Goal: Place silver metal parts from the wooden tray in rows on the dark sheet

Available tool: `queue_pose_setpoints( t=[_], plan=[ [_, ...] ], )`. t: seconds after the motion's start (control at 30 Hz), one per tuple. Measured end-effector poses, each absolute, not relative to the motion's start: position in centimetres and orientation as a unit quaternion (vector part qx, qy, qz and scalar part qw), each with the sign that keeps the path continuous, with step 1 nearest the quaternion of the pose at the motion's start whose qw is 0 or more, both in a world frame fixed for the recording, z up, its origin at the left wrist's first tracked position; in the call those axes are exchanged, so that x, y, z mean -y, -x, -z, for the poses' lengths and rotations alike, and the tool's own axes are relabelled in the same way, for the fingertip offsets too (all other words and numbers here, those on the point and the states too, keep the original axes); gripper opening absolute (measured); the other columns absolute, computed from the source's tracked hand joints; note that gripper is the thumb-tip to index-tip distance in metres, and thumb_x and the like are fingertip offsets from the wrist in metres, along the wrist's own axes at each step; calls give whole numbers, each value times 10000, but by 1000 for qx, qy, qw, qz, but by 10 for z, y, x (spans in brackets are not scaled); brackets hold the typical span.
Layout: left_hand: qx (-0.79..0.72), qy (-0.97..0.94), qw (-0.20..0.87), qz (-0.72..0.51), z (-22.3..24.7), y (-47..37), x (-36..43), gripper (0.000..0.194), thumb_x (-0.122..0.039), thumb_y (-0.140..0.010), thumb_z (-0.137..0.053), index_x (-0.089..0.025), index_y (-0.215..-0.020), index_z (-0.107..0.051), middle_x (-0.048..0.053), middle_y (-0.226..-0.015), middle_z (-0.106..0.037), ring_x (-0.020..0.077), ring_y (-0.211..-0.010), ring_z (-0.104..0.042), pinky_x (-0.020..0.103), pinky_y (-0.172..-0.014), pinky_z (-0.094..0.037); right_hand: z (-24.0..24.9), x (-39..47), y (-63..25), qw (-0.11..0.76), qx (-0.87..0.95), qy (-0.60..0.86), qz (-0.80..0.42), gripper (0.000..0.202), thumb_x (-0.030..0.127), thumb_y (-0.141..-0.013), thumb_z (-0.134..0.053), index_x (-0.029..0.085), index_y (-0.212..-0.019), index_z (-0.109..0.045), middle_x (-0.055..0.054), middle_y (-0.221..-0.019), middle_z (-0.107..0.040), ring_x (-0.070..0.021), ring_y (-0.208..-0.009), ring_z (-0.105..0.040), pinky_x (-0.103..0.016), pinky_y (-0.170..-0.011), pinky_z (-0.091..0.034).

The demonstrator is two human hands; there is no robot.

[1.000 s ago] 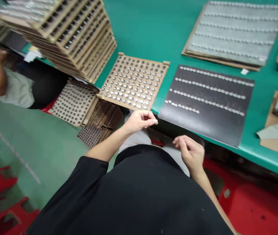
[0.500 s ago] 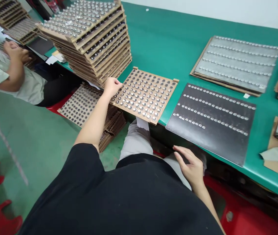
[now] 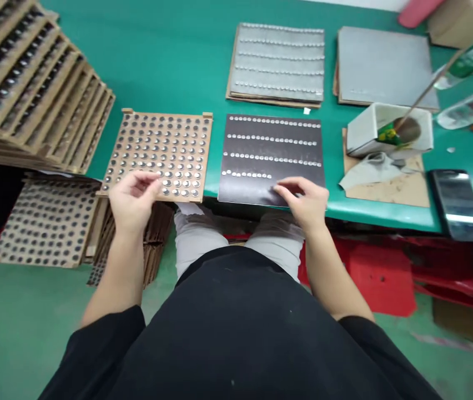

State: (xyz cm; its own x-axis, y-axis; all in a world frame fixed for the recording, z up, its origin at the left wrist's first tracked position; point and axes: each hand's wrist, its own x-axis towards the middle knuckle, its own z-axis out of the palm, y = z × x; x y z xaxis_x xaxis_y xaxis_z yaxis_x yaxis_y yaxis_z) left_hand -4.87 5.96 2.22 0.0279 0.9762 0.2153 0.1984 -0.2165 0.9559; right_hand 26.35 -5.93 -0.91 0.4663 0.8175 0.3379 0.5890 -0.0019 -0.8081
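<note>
My left hand (image 3: 130, 203) hovers over the front left part of a brown board (image 3: 207, 116) that carries rows of small round metal pieces on dark spots. Its thumb and index finger are pinched together; whatever may be between them is too small to make out. On the black sheet (image 3: 245, 192) beside the board, small silver discs (image 3: 251, 175) lie in rows, the front row shorter than the others. The fingertips of my right hand (image 3: 308, 203) are pinched just right of that short row's end, and any piece in them is hidden.
A tall stack of loaded boards (image 3: 53, 100) rises at left, with another board (image 3: 45, 222) lower down. Behind the black sheet lies a grey sheet with discs (image 3: 278, 64). At right are a plain grey sheet (image 3: 386, 64), a white container (image 3: 363, 130), a cloth (image 3: 370, 171) and a phone (image 3: 459, 203).
The view has turned to the right. My right hand has risen from near my lap to the black sheet, its fingers now pinched. My left hand has shifted toward the board's front edge.
</note>
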Motion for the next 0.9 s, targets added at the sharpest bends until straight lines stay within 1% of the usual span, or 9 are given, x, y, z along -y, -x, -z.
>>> queue_pose_setpoints(
  t=[0.1,0.23,0.3,0.37,0.43,0.5,0.57,0.7,0.9],
  plan=[
    [-442,-617,483,-436,-18,20,-23,122,-281,-708,-775,-185,-760,-719,14,-714,-648,119,-621,-544,283,-603,-423,13,35,-270,448,477,747,-119,120,289,-696,-765,190,-748,-722,0,-654,-701,-136,-559,-617,-300,-607,-522],
    [-427,-629,541,-360,-14,-8,5,164,-271,-720,-737,-159,-620,-671,17,-634,-622,118,-620,-547,263,-604,-428,16,20,-267,379,486,783,-83,98,206,-664,-775,190,-609,-696,2,-627,-664,-120,-550,-559,-296,-607,-466],
    [-418,-613,575,-345,-12,-19,14,217,-280,-726,-733,-156,-577,-637,8,-592,-587,111,-596,-522,257,-591,-415,14,24,-262,412,488,763,-95,102,194,-683,-741,190,-596,-687,4,-605,-653,-120,-545,-551,-292,-591,-460],
    [-406,-580,622,-335,-11,-30,21,252,-290,-727,-733,-153,-555,-610,-1,-576,-563,100,-577,-495,249,-584,-406,11,35,-251,480,505,704,-135,76,216,-717,-701,194,-645,-696,4,-623,-662,-118,-544,-554,-282,-563,-465],
    [-397,-530,676,-324,-9,-41,25,229,-292,-701,-753,-148,-585,-617,-7,-598,-565,83,-557,-467,234,-564,-390,7,49,-237,541,535,627,-171,74,249,-752,-673,206,-701,-705,1,-660,-680,-123,-568,-574,-282,-561,-483],
    [-389,-474,723,-318,-8,-51,27,214,-307,-666,-777,-144,-645,-639,-11,-630,-572,68,-538,-446,220,-536,-367,3,62,-221,574,558,570,-186,74,265,-768,-666,220,-726,-708,-1,-673,-686,-131,-595,-596,-294,-579,-506],
    [-376,-434,756,-312,-8,-59,27,252,-347,-660,-787,-142,-676,-641,-15,-630,-560,63,-533,-441,214,-527,-358,2,73,-208,592,561,548,-187,76,265,-775,-661,229,-728,-710,1,-665,-684,-136,-606,-609,-302,-588,-518],
    [-352,-403,792,-295,-10,-69,29,355,-424,-660,-807,-140,-629,-597,-22,-597,-511,59,-536,-426,211,-532,-357,5,84,-200,606,545,548,-188,69,249,-785,-666,241,-741,-719,2,-680,-691,-137,-620,-629,-301,-591,-527],
    [-367,-394,788,-299,-12,-75,34,322,-381,-640,-830,-139,-613,-620,-25,-579,-516,52,-526,-420,206,-523,-352,11,92,-204,631,528,535,-189,86,189,-780,-700,255,-801,-752,7,-708,-715,-131,-650,-656,-283,-603,-540]
  ],
)
